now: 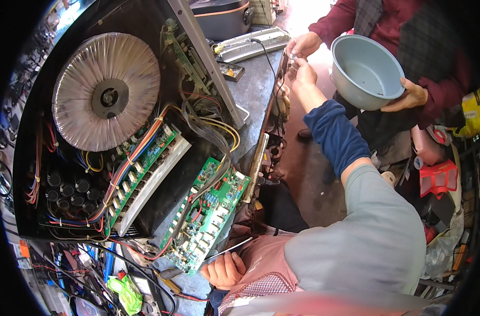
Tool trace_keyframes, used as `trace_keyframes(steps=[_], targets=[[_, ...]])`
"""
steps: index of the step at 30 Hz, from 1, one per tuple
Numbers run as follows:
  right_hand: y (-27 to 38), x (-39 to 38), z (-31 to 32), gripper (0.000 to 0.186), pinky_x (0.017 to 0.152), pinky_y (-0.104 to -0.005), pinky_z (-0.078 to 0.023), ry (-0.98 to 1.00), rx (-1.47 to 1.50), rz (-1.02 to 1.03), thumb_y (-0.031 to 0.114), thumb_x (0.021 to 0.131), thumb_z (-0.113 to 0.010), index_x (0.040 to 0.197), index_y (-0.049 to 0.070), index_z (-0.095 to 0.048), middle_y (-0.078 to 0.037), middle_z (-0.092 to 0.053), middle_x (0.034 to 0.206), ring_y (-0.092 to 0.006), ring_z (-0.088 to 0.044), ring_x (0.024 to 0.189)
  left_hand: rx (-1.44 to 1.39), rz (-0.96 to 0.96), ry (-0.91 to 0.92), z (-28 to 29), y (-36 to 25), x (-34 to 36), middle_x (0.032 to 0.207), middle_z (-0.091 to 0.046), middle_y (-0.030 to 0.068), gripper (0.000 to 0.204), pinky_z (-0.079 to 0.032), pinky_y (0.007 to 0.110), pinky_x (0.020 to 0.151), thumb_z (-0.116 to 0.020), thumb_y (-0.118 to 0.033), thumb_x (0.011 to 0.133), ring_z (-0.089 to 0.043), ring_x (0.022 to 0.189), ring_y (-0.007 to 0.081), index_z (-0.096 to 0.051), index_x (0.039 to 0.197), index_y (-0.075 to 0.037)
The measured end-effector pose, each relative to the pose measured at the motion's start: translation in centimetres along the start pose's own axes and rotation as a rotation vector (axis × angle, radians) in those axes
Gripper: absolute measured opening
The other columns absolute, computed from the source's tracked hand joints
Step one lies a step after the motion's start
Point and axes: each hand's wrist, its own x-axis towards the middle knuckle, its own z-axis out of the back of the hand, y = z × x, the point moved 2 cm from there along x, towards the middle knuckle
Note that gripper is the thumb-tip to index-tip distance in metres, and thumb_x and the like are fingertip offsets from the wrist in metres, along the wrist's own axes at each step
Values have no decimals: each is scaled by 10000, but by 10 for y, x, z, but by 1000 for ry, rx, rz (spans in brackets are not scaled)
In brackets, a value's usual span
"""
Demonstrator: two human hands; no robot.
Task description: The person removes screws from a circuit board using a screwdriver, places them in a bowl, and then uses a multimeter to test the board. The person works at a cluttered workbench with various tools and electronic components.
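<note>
My left hand (223,272) is closed at the lower edge of a green circuit board (211,205), with a thin silvery rod-like tool (228,249) along its fingers. My right arm reaches far to the right. There my right hand (304,76) has its fingers pinched up against another person's hand (304,45). A tiny whitish piece (293,56) shows between the fingertips; its kind is too small to make out. That person's other hand (408,96) holds a grey round pot (367,71) by its rim, with a few dark specks inside.
An open black chassis (34,124) with a large ring-shaped transformer (107,90), capacitors and bundled wires fills the left. Wires run from it to the loose board. A screwdriver (168,274), cables and a green bag (126,294) crowd the near left. A red bag (438,178) lies right.
</note>
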Motion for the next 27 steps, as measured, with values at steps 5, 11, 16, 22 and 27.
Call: trace_keyframes(steps=[5,11,16,22,27], targets=[[-2,7,-3,103,642,-294,-486,8,14,-13,171,960,-719,995,84,-678,-10,-671,834,-148,-615,689,0,8,-3,0,0,-1,844,-675,70,198,-421,443,755,-746,-217,907,-558,655,243,-744,997,-41],[-30,26,-7,248,661,-301,-535,225,-118,-39,68,980,-649,1221,11,-663,-60,-676,900,-159,-650,738,2,29,25,1,-3,2,877,-688,94,147,-434,453,743,-727,-173,921,-580,678,272,-738,963,-32],[-47,69,-33,907,768,-371,-637,394,-426,146,-105,937,-600,1715,104,-182,-160,-637,1160,-230,-686,850,50,30,44,-4,-3,-2,866,-667,77,201,-437,456,756,-746,-235,907,-558,668,249,-737,980,-49],[-53,109,-61,1075,637,-432,-677,262,-543,93,-142,860,-547,1734,194,-19,-259,-657,1216,-336,-764,769,110,27,79,-6,-6,-4,856,-658,73,195,-442,459,727,-727,-249,927,-547,663,248,-723,954,-55],[-50,117,-64,1040,607,-419,-677,284,-706,187,-117,848,-468,1734,190,-16,-321,-601,1380,-382,-783,781,159,25,78,-9,-6,-8,836,-661,68,216,-452,456,731,-701,-274,951,-547,668,245,-724,925,-61]])
